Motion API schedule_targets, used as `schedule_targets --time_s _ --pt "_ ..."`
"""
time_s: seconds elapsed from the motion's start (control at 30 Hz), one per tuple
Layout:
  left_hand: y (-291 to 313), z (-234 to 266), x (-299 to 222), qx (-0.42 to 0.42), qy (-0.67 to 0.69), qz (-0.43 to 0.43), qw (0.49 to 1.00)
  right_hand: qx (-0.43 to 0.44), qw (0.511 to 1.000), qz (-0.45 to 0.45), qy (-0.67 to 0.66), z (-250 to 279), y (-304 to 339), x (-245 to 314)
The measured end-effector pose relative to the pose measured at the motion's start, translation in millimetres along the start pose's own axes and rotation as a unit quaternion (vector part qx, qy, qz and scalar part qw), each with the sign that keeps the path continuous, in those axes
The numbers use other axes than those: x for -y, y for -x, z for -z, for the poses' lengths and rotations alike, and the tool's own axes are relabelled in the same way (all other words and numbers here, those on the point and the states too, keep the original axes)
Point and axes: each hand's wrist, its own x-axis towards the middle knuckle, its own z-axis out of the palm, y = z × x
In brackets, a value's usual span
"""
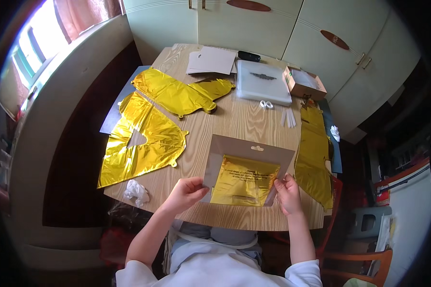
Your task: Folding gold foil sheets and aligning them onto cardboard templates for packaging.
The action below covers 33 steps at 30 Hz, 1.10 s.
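Note:
Over the front of the table I hold up a flat package (248,182), a grey card with a hanging slot and a folded gold foil balloon on it. My left hand (184,195) pinches its left edge, and my right hand (288,193) grips the right edge, thumb on the front. Left of the package lies a flat, uninflated gold foil balloon (160,138) with an opening in its middle. Behind that spreads a second gold foil balloon (177,93). A third one (312,162) hangs along the table's right side.
At the back are a stack of grey cards (210,60), a black case (249,56), a stack of clear plastic bags (261,88) and an open cardboard box (311,91). Two white rolls (266,104) and several thin straws (289,118) lie nearer. Crumpled tissue (137,193) sits front left.

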Motion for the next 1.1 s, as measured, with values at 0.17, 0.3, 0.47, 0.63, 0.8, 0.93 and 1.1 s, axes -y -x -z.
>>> schedule_targets --time_s 0.17,0.3,0.47,0.63,0.8,0.93,1.1 --pt "-3 -6 -6 -0.045 0.018 -0.019 0.999 -0.003 1.000 -0.014 0.020 -2 4 0" --pt "-5 -10 5 -0.032 0.023 0.013 0.999 -0.012 0.998 0.042 0.055 10 11 -10" --pt "-5 -34 8 -0.031 0.046 -0.022 0.998 -0.084 0.991 0.027 0.098 11 36 1" --pt "4 -56 14 -0.018 -0.124 -0.101 0.987 -0.170 0.971 0.063 0.155 32 81 13" --pt "-7 -98 -3 0.004 -0.482 -0.557 0.677 -0.141 0.988 0.051 0.034 45 155 27" --pt "-17 -144 4 0.081 -0.495 -0.626 0.597 -0.215 0.977 0.008 -0.008 46 198 33" --pt "-19 -171 7 0.157 -0.493 -0.536 0.668 -0.463 0.857 0.202 0.101 125 228 96"
